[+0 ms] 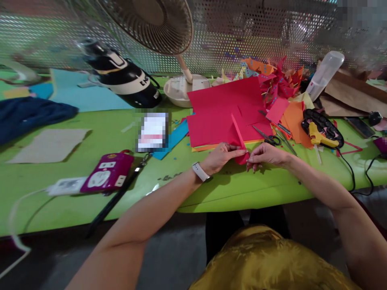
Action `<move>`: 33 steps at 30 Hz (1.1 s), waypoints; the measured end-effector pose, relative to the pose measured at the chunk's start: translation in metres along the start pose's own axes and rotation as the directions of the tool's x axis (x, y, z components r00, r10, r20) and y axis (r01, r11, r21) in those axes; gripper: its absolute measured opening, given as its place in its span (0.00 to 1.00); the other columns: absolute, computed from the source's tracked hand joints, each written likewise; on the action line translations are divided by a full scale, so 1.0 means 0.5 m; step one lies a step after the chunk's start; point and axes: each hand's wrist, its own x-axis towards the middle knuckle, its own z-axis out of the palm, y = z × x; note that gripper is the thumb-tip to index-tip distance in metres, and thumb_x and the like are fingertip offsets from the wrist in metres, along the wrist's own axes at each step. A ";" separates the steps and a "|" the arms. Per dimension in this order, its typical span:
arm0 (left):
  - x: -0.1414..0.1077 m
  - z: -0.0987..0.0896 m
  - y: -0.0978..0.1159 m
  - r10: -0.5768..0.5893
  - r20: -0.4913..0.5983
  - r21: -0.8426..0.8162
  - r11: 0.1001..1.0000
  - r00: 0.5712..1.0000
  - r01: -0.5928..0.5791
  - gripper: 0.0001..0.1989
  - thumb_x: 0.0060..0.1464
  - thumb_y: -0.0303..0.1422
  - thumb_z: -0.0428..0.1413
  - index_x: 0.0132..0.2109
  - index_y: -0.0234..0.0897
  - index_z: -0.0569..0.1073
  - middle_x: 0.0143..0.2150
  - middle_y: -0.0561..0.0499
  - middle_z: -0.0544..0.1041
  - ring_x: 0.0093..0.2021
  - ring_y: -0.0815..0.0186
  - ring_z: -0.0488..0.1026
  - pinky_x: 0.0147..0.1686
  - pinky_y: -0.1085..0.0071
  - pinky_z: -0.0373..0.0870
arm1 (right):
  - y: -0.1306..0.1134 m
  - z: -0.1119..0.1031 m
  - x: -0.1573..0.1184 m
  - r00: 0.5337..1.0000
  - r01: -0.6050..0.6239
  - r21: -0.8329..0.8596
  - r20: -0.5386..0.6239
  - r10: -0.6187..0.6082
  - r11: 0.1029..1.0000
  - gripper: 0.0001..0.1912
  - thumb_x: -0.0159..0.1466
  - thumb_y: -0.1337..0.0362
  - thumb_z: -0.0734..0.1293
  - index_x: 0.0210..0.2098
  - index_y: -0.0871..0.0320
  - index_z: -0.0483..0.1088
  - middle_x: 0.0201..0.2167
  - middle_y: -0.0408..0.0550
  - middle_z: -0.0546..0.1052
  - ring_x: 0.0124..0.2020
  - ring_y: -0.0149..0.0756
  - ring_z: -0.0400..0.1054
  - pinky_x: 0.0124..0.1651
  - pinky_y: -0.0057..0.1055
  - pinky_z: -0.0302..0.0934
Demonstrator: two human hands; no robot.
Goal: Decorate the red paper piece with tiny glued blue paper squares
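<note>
Between my hands, above the green table, is a folded piece of red paper, its long narrow edge pointing up and away from me. My left hand pinches it between thumb and fingers. At the paper's lower right end is my right hand, fingertips drawn together at its edge. Behind the paper lie large red sheets, with orange and yellow sheets showing beneath. Dark-handled scissors rest just beyond my right hand.
A yellow glue gun lies on a black palette at the right. Folded paper shapes are heaped at the back. A fan, a black bottle, a phone and a purple case with a cable stand or lie leftward.
</note>
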 end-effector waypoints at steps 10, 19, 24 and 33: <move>0.001 -0.005 -0.001 0.001 -0.001 -0.001 1.000 1.000 -0.001 0.13 0.42 0.40 0.65 0.29 0.33 0.77 0.26 0.50 0.78 0.26 0.68 0.71 0.29 0.71 0.65 | -0.003 0.009 -0.002 0.998 0.025 -0.012 -0.063 -0.026 1.000 0.18 0.53 0.52 0.73 0.31 0.63 0.78 0.31 0.51 0.81 0.26 0.28 0.73 0.21 0.20 0.57; -0.002 0.003 -0.006 0.036 -0.026 -0.067 0.997 0.999 -0.037 0.13 0.41 0.39 0.66 0.31 0.33 0.79 0.30 0.48 0.80 0.29 0.67 0.73 0.35 0.69 0.69 | 0.013 0.022 0.007 0.989 0.036 -0.043 -0.141 -0.042 0.998 0.17 0.52 0.53 0.73 0.27 0.64 0.76 0.21 0.46 0.77 0.21 0.24 0.69 0.20 0.20 0.54; -0.003 0.006 -0.005 0.037 -0.047 -0.018 0.999 0.998 -0.038 0.14 0.41 0.41 0.66 0.31 0.34 0.79 0.30 0.48 0.80 0.33 0.64 0.75 0.39 0.67 0.69 | 0.012 0.023 0.008 0.988 0.037 -0.018 -0.147 -0.039 0.999 0.19 0.51 0.51 0.74 0.25 0.64 0.76 0.22 0.48 0.78 0.23 0.27 0.71 0.21 0.20 0.56; -0.012 -0.006 -0.004 -0.019 0.020 -0.006 1.000 1.000 0.019 0.09 0.38 0.37 0.65 0.26 0.36 0.78 0.26 0.51 0.79 0.28 0.66 0.74 0.33 0.70 0.69 | -0.006 0.005 -0.004 0.965 0.076 -0.095 -0.244 -0.098 0.993 0.26 0.55 0.43 0.67 0.24 0.62 0.73 0.22 0.47 0.76 0.19 0.25 0.66 0.18 0.22 0.49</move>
